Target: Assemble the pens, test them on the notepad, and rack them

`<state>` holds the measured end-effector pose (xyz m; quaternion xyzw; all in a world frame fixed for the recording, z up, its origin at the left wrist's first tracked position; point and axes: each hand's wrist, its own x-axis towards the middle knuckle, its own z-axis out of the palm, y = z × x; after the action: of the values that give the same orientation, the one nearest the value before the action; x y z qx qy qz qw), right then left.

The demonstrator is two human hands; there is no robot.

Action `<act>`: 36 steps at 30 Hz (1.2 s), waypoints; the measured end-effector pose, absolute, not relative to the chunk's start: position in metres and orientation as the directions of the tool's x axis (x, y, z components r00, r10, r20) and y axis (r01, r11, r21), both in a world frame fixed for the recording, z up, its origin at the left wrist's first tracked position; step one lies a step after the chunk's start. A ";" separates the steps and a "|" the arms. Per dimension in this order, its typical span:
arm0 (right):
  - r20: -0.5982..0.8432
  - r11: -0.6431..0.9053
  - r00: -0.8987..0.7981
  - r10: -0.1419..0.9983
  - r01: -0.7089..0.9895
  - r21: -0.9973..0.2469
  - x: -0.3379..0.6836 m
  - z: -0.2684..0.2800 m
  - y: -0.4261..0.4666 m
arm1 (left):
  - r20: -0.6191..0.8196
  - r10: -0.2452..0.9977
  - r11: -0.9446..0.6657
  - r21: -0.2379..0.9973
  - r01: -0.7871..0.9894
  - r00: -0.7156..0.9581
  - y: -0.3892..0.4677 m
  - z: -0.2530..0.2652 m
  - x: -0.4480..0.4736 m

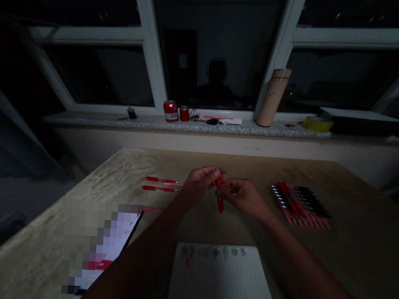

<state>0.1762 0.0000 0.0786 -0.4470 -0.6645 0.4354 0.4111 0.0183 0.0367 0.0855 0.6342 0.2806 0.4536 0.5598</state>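
Note:
A red pen (220, 204) is held between both hands above the middle of the table, tilted, its lower end pointing toward me. My left hand (202, 177) grips the upper end, where a small silvery tip shows. Fingers of my right hand (242, 193) pinch the pen around its middle. To the left of my left hand lie two red pens (159, 189), with thin pinkish sticks partly behind my wrist. Right of my right hand is a row of several pens (305, 202) with black and pinkish parts, and red pens (288, 196) rest across it.
A lined notepad (221, 278) with small scribbles lies in front of me. Left of it is a tablet-like screen (125, 235), partly blurred out. On the window sill (119, 121) stand a red can (170, 111), a small jar (184, 114), a tall flask (273, 97) and yellow tape (317, 124).

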 end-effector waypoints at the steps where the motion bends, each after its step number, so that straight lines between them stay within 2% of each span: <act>1: 0.160 0.223 -0.260 0.952 0.236 -0.946 0.176 0.079 0.000 | 0.266 0.871 -0.231 0.964 -0.132 0.414 0.036 0.086 0.019; 5: 0.182 0.255 -0.279 0.943 0.250 -0.934 0.176 0.080 -0.001 | 0.288 0.876 -0.273 0.957 -0.094 0.387 0.033 0.085 0.021; 12: 0.195 0.294 -0.369 0.909 0.234 -0.927 0.177 0.077 -0.001 | 0.250 0.874 -0.233 0.968 -0.092 0.416 0.036 0.083 0.018; 20: 0.151 0.223 -0.287 0.946 0.234 -0.946 0.176 0.082 -0.002 | 0.287 0.939 -0.267 0.955 -0.126 0.190 0.033 0.088 0.024; 25: 0.181 0.266 -0.332 0.926 0.232 -0.935 0.179 0.077 0.000 | 0.301 0.908 -0.289 0.954 -0.084 0.291 0.033 0.088 0.020; 29: 0.177 0.258 -0.332 0.927 0.217 -0.941 0.179 0.077 0.000 | 0.267 0.903 -0.245 0.964 -0.105 0.336 0.034 0.089 0.018; 36: 0.164 0.246 -0.306 0.938 0.253 -0.936 0.178 0.079 -0.001 | 0.307 0.933 -0.289 0.950 -0.115 0.188 0.035 0.089 0.022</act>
<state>0.1781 -0.0013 0.0794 -0.4360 -0.6828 0.4320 0.3962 0.0221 0.0345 0.0888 0.5968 0.3427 0.5371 0.4878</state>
